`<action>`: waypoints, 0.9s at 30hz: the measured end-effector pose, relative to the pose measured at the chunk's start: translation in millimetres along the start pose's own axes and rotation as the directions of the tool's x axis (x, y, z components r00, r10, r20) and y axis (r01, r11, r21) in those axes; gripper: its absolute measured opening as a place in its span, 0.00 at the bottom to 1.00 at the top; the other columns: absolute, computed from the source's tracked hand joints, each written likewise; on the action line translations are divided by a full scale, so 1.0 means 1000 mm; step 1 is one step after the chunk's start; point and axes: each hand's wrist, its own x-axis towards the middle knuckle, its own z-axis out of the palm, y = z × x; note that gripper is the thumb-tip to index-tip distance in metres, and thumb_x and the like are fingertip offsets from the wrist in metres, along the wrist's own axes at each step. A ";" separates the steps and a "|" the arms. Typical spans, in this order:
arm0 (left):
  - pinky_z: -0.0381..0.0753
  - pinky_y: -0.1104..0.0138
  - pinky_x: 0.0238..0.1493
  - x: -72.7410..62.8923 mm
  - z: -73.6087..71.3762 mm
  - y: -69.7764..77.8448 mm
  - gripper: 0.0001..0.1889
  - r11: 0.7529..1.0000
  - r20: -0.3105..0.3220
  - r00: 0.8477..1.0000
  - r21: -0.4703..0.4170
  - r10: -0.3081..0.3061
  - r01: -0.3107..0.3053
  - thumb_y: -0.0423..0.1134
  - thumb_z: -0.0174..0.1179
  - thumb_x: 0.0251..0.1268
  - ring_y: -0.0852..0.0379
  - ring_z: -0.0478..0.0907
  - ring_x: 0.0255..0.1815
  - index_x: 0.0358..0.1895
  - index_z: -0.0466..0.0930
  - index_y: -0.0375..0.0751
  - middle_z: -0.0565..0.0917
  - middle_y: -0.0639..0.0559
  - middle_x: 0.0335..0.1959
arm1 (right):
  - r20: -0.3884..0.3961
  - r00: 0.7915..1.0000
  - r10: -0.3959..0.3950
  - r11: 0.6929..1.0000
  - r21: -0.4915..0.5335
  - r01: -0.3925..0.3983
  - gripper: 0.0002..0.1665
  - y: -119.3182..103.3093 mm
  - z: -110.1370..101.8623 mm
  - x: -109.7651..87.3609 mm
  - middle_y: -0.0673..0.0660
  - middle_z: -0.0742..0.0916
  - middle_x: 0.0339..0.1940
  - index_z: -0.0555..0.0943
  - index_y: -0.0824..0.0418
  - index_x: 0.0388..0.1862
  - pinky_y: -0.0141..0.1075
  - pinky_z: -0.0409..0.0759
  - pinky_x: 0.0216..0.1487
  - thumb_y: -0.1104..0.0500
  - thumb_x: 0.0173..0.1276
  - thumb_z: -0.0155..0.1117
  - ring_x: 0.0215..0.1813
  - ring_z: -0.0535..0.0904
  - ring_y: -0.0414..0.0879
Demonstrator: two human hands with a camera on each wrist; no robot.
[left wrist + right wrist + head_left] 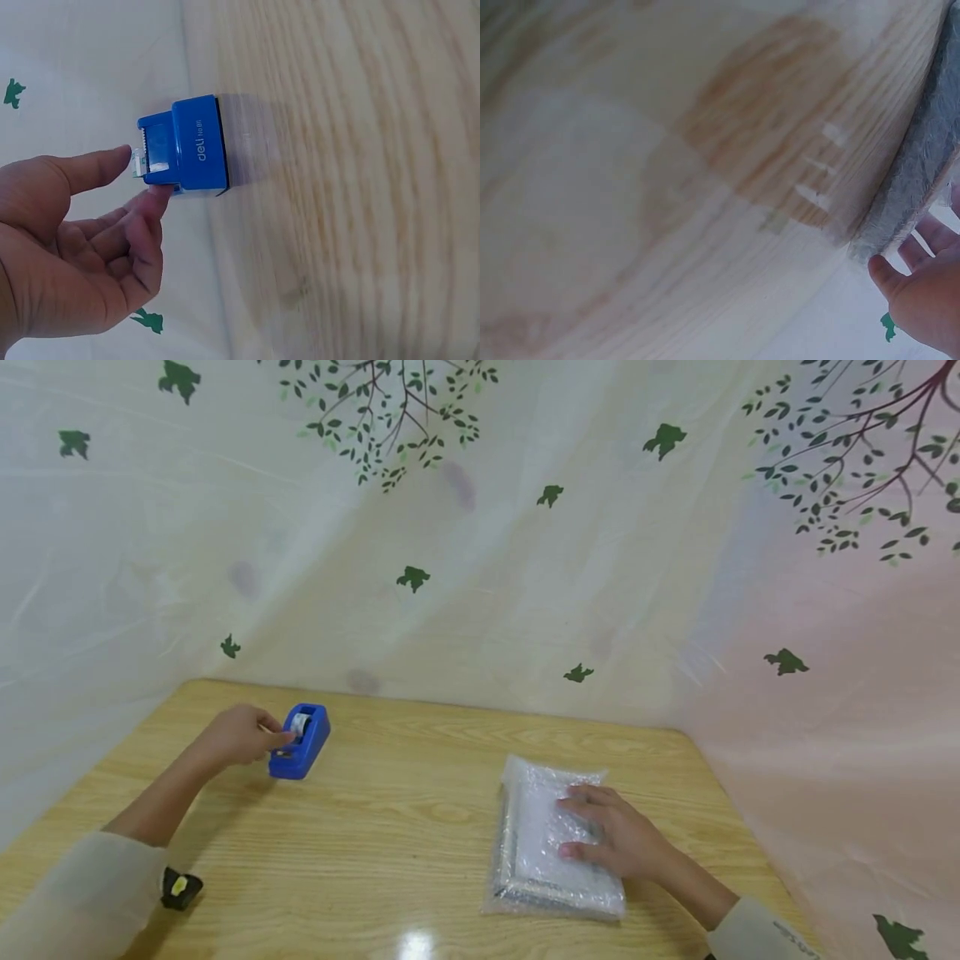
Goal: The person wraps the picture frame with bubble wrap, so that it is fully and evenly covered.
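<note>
A blue tape dispenser [316, 745] with a roll of tape in it stands at the far left of the table. My left hand [243, 735] is at its left side. In the left wrist view, the thumb tip is right at the free end of the tape [138, 163] by the cutter, and a fingertip meets the dispenser's side; a gap shows between thumb and finger. At the right lies a flat package in bubble wrap [528, 835], a pale sheet showing through. My right hand [618, 835] rests on its right part with fingers spread.
The wood-grain table [375, 843] carries both things. Behind it and along the sides hangs a pale curtain [487, 610] printed with leaves and branches. A dark strap piece with a yellow mark [180, 887] is at the left cuff.
</note>
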 end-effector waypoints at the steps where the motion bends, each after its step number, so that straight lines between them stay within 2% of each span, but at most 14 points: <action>1: 0.82 0.58 0.33 0.000 0.000 -0.001 0.26 0.999 0.020 1.000 -0.035 -0.002 0.003 0.47 0.62 0.73 0.49 0.83 0.35 0.54 0.77 0.20 0.87 0.39 0.38 | 0.001 1.000 0.002 1.000 -0.001 -0.002 0.39 0.000 0.000 0.000 0.61 0.78 0.71 0.81 0.52 0.67 0.67 0.72 0.63 0.31 0.65 0.67 0.71 0.71 0.65; 4: 0.81 0.59 0.36 0.000 -0.001 -0.003 0.26 0.989 0.081 0.997 -0.150 0.005 0.008 0.42 0.61 0.74 0.51 0.82 0.37 0.61 0.72 0.19 0.88 0.43 0.38 | 0.001 1.000 0.003 1.000 0.000 -0.003 0.39 0.000 0.000 0.000 0.61 0.78 0.71 0.81 0.52 0.67 0.67 0.72 0.63 0.31 0.65 0.67 0.71 0.71 0.65; 7: 0.81 0.59 0.38 -0.002 -0.002 -0.002 0.28 0.964 0.132 0.991 -0.266 0.016 0.020 0.36 0.61 0.73 0.51 0.81 0.38 0.66 0.65 0.18 0.87 0.45 0.38 | -0.004 1.000 0.002 1.000 -0.002 -0.002 0.39 0.000 0.000 -0.001 0.61 0.78 0.70 0.81 0.53 0.67 0.67 0.73 0.63 0.32 0.65 0.68 0.71 0.71 0.65; 11: 0.85 0.57 0.45 -0.005 -0.002 -0.002 0.32 0.948 0.152 0.988 -0.318 0.039 0.012 0.32 0.63 0.70 0.50 0.83 0.44 0.68 0.60 0.16 0.85 0.39 0.45 | -0.011 1.000 -0.004 1.000 -0.003 0.004 0.39 0.000 0.000 -0.001 0.61 0.78 0.71 0.81 0.53 0.67 0.67 0.72 0.64 0.32 0.65 0.69 0.71 0.71 0.65; 13: 0.86 0.55 0.48 -0.005 0.000 -0.004 0.33 0.949 0.138 0.989 -0.315 0.059 -0.013 0.30 0.66 0.67 0.49 0.84 0.45 0.67 0.59 0.16 0.85 0.35 0.47 | -0.010 1.000 -0.001 1.000 -0.001 0.001 0.39 0.000 0.000 0.000 0.61 0.78 0.71 0.81 0.53 0.67 0.67 0.72 0.64 0.32 0.65 0.69 0.71 0.71 0.65; 16: 0.85 0.58 0.43 -0.005 0.005 -0.004 0.34 0.956 0.093 0.993 -0.291 0.073 -0.043 0.28 0.70 0.62 0.48 0.83 0.43 0.65 0.60 0.18 0.83 0.35 0.45 | -0.005 1.000 0.005 1.000 0.000 -0.005 0.39 0.000 0.000 0.001 0.61 0.78 0.71 0.81 0.53 0.67 0.67 0.72 0.63 0.31 0.65 0.68 0.71 0.71 0.65; 19: 0.82 0.61 0.38 -0.005 0.012 -0.002 0.34 0.974 0.028 0.996 -0.212 0.083 -0.075 0.29 0.73 0.57 0.48 0.81 0.41 0.61 0.62 0.20 0.82 0.37 0.41 | 0.000 1.000 0.009 1.000 -0.002 -0.009 0.39 0.000 0.000 0.001 0.60 0.78 0.71 0.81 0.52 0.67 0.67 0.72 0.63 0.31 0.65 0.68 0.71 0.71 0.64; 22: 0.79 0.61 0.37 -0.004 0.019 0.001 0.33 0.988 -0.024 0.994 -0.109 0.111 -0.113 0.30 0.75 0.55 0.48 0.78 0.39 0.58 0.65 0.23 0.81 0.41 0.37 | 0.000 1.000 0.008 1.000 0.000 -0.008 0.39 0.000 0.001 0.001 0.61 0.78 0.71 0.81 0.53 0.67 0.66 0.72 0.64 0.32 0.65 0.69 0.71 0.71 0.64; 27: 0.79 0.59 0.37 -0.002 0.024 0.003 0.30 0.985 -0.061 0.984 -0.026 0.167 -0.169 0.29 0.76 0.54 0.48 0.77 0.37 0.55 0.66 0.26 0.80 0.44 0.33 | -0.003 1.000 0.013 1.000 0.003 -0.013 0.39 -0.001 0.000 0.001 0.62 0.78 0.71 0.81 0.54 0.67 0.66 0.71 0.64 0.33 0.64 0.70 0.71 0.71 0.65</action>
